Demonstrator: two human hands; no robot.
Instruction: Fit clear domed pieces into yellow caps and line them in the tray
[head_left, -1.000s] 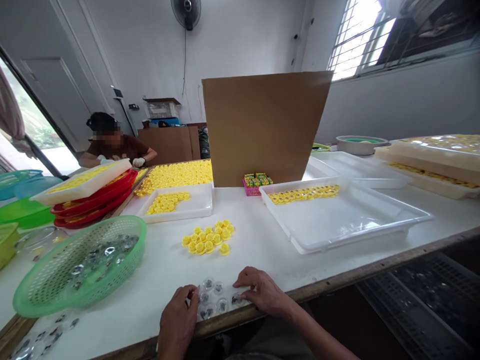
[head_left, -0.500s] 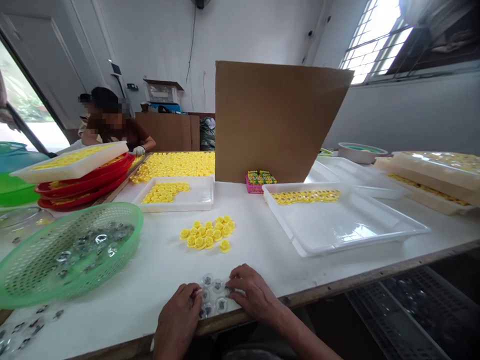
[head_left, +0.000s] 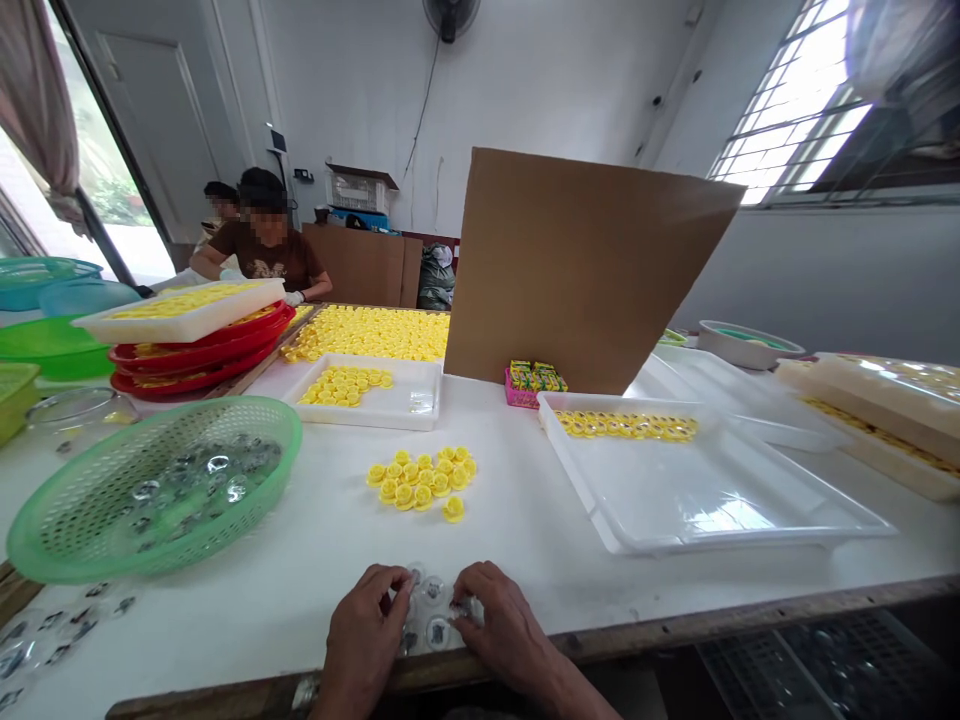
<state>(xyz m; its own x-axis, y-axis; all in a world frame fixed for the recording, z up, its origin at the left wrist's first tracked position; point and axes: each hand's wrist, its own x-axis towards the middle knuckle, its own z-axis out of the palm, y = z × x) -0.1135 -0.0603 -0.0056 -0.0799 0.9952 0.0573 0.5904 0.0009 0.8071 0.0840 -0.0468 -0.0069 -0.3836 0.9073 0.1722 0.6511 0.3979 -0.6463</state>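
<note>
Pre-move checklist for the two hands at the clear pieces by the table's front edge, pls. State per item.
1. Hands in view: ok. The left hand and right hand flank the clear round pieces, fingertips on them.
2. A piece pinched in either hand: cannot tell, fingers cover them.
3. Pieces resting on the table: ok, though close to its front edge.
4. yellow caps apart from both hands: ok.
5. white tray floor bare: ok, one row of yellow parts along its far wall.
6. green basket stocked with clear pieces: ok.
</note>
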